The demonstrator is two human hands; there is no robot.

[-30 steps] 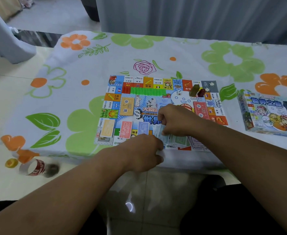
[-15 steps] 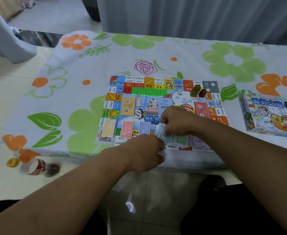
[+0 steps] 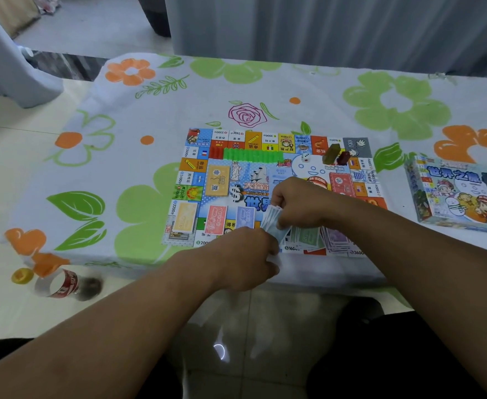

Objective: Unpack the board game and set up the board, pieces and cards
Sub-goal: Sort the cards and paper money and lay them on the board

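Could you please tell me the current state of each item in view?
board: unfolded, flat on the tablecloth.
game box: lying cover up, right of the board.
blue banknotes: fanned, held by left hand and right hand.
green houses: lined up on the board.
bottle: lying on the floor.

A cloth (image 3: 308, 82) printed with green and orange flowers covers the table; behind it hangs a grey curtain (image 3: 322, 27); on the pale tiled floor (image 3: 6, 168) to the left lies a red-labelled bottle (image 3: 66, 286), blurred, a yellow cap (image 3: 22, 275) just beside it.
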